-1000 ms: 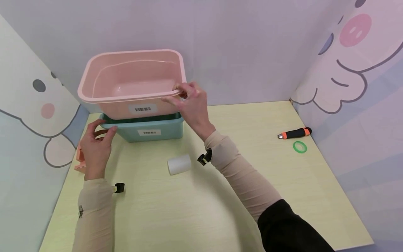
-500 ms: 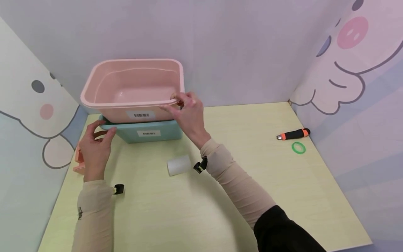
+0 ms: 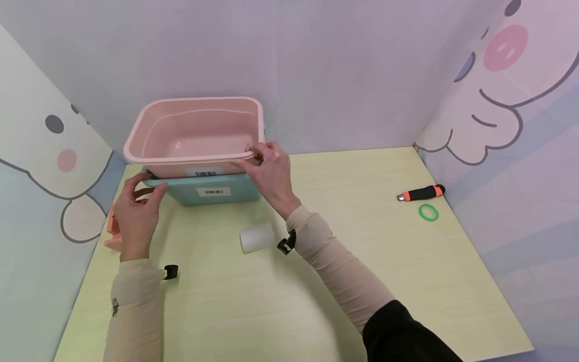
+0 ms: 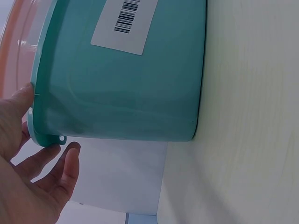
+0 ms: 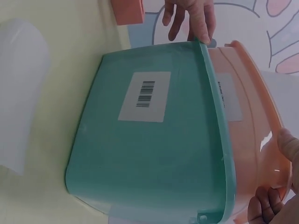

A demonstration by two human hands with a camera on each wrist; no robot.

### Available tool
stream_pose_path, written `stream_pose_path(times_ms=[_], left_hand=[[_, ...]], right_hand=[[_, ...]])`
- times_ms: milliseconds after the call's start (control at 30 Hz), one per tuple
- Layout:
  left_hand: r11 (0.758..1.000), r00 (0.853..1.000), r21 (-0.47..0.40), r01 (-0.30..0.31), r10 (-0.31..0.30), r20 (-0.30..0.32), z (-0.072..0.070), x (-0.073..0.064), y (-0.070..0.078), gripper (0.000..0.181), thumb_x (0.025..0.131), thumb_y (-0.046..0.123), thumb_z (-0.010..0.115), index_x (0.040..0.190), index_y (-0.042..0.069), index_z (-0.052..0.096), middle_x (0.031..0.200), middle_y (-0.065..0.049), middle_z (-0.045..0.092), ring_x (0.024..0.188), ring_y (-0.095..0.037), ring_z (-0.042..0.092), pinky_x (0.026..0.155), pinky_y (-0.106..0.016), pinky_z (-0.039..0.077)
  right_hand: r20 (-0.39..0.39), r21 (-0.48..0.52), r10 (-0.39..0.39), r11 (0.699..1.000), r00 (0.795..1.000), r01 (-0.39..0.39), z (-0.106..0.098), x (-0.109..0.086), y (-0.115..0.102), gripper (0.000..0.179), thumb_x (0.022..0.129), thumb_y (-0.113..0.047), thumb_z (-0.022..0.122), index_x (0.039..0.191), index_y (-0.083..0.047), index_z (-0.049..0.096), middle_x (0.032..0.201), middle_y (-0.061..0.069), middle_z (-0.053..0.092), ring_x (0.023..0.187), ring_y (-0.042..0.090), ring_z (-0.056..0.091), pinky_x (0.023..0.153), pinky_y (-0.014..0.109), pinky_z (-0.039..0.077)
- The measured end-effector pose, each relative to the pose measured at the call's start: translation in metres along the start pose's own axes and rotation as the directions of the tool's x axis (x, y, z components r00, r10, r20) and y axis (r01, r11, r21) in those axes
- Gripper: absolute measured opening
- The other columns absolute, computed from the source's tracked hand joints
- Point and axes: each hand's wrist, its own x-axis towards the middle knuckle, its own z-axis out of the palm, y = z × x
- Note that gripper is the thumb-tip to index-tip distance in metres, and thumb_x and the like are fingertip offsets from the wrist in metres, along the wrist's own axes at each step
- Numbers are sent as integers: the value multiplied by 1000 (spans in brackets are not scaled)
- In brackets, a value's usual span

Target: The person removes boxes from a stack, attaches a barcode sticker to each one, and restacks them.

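A pink plastic bin point(image 3: 199, 133) sits partly inside a teal bin point(image 3: 190, 193) at the back left of the table. My right hand point(image 3: 271, 176) pinches the pink bin's front right rim between thumb and fingers. At the teal bin's front left corner, my left hand point(image 3: 137, 213) grips the rim, its thumb against the edge in the left wrist view. Both bins bear a white barcode label point(image 5: 145, 95) on the front. The right wrist view shows the pink bin's rim standing above the teal one.
A white cylinder point(image 3: 257, 238) lies on the table in front of the bins. Behind my left hand is a partly hidden orange object point(image 3: 114, 236). A black and orange utility knife point(image 3: 421, 193) and a green ring point(image 3: 428, 212) lie at the right. Walls border the table.
The pink bin has moved down into the teal bin, my right hand lowering with it on the rim. My left hand has stayed at the teal bin's corner.
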Motion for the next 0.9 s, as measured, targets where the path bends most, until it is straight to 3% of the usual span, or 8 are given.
stream_pose_path(times_ms=[200, 633, 900], left_hand=[[1000, 1000, -1, 5, -5, -8, 0, 1, 1, 45, 93, 21, 83, 135, 13, 70, 127, 11, 66, 96, 0, 64, 75, -12, 49], [1000, 1000, 22, 14, -14, 4, -2, 1, 3, 44, 94, 29, 82, 136, 26, 71, 129, 10, 67, 99, -1, 63, 78, -15, 48], [999, 1000, 32, 23, -23, 4, -2, 2, 3, 44, 95, 28, 81, 137, 26, 70, 133, 11, 66, 97, 0, 63, 78, -14, 48]], right_hand=[[21, -14, 14, 1000, 1000, -14, 4, -4, 5, 36, 83, -40, 91, 100, -10, 80, 91, 8, 67, 84, 20, 65, 77, 33, 53], [50, -55, 67, 996, 996, -64, 7, -9, 15, 40, 83, -45, 90, 101, -10, 80, 93, 6, 68, 83, 17, 66, 76, 31, 53], [84, -74, 92, 994, 992, -86, 6, -10, 14, 41, 81, -45, 91, 99, -11, 78, 92, 4, 64, 84, 17, 61, 72, 30, 49]])
